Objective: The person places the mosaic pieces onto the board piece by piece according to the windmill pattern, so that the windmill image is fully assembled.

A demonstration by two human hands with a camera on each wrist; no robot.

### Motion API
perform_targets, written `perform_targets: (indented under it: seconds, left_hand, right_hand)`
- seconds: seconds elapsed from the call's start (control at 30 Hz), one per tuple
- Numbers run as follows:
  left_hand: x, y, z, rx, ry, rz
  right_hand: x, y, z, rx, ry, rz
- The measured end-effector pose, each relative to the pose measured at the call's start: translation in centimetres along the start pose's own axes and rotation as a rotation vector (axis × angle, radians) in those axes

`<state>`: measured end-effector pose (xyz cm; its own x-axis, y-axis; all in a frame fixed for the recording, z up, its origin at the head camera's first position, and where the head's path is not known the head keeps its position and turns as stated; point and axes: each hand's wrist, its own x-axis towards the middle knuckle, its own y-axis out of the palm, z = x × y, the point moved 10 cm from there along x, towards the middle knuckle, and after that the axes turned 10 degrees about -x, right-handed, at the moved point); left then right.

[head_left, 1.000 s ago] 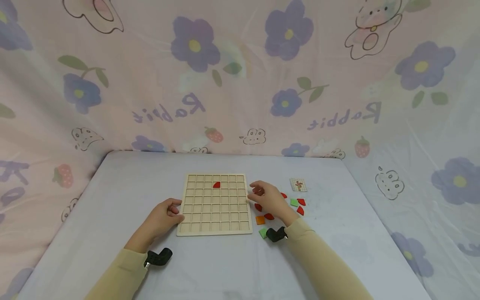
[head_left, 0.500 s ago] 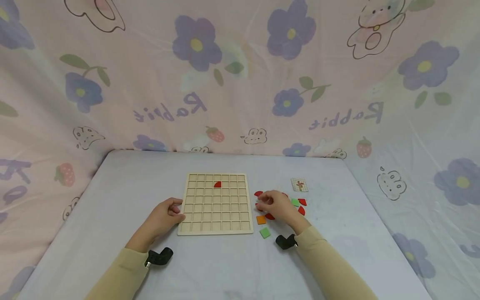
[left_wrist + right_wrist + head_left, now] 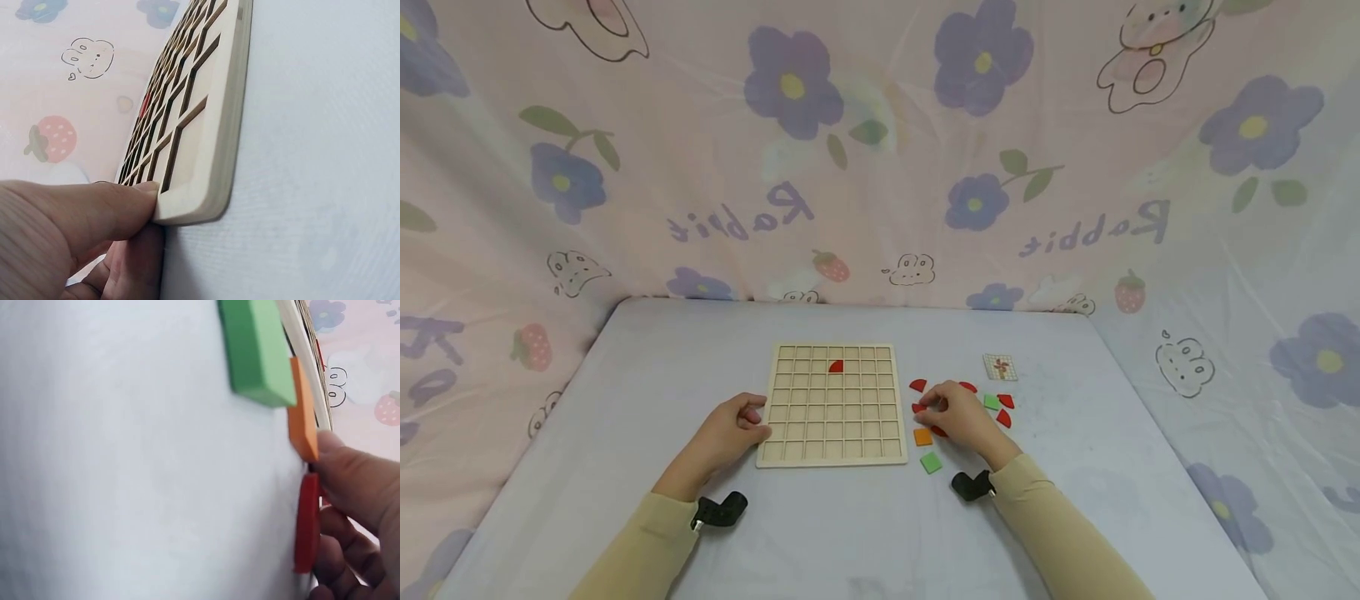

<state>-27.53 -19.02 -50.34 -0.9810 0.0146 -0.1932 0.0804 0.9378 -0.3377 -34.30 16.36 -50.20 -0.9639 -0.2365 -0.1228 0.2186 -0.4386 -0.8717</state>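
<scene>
A wooden grid board (image 3: 835, 421) lies on the table with one red quarter-circle tile (image 3: 837, 367) in an upper cell. At its left edge is my left hand (image 3: 727, 429); in the left wrist view the thumb (image 3: 119, 209) lies on the rim near a corner, with the fingers below. Right of the board, my right hand (image 3: 958, 417) has thumb and fingers around another red quarter-circle tile (image 3: 917, 408), mostly hidden by the fingers. In the right wrist view a nearer red tile (image 3: 306, 525) stands beside the fingers, with an orange square tile (image 3: 302, 412) by the thumb.
Green square tiles lie near my right wrist (image 3: 931, 462) and farther right (image 3: 992, 402). More red quarter-circles (image 3: 1003, 418) surround the right hand. A small pattern card (image 3: 1001, 367) lies behind them. Patterned cloth (image 3: 880, 167) hangs behind the table.
My right hand has drawn back from the board's right edge to the loose tiles, then shifted slightly nearer onto a red one. A farther red tile is now uncovered. The left hand stays.
</scene>
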Motion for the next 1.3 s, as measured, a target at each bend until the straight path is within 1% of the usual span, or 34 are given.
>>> perform_targets:
  seconds: [0.1, 0.33, 0.5, 0.57, 0.63, 0.9, 1.0, 1.17, 1.3]
  left_hand:
    - [0.0, 0.0, 0.0, 0.005, -0.001, -0.003]
    - [0.0, 0.2, -0.1, 0.015, 0.001, -0.003]
    - [-0.1, 0.2, -0.1, 0.016, 0.009, 0.003]
    - [0.0, 0.2, 0.0, 0.018, 0.005, -0.002]
    - [0.0, 0.1, 0.1, 0.022, 0.002, -0.005]
    - [0.0, 0.0, 0.3, 0.024, -0.005, -0.01]
    - [-0.1, -0.1, 0.4, 0.023, -0.004, -0.012]
    - [-0.1, 0.0, 0.2, 0.017, -0.006, -0.011]
    - [-0.1, 0.1, 0.1, 0.016, 0.0, -0.012]
  right_hand:
    - [0.0, 0.0, 0.1, 0.001, 0.005, 0.003]
    - [-0.3, 0.0, 1.1, 0.037, -0.042, 0.03]
    - [-0.2, 0.0, 1.8, 0.079, -0.019, 0.046]
    - [0.1, 0.0, 2.5, 0.102, -0.013, 0.049]
    - [0.5, 0.2, 3.6, 0.136, -0.024, 0.052]
    - [2.5, 1.5, 8.5, 0.245, -0.114, 0.026]
    - [3.4, 2.1, 10.1, 0.277, -0.131, 0.021]
    - [4.9, 3.2, 11.2, 0.264, -0.113, -0.014]
    - [5.6, 3.7, 11.7, 0.225, -0.101, -0.04]
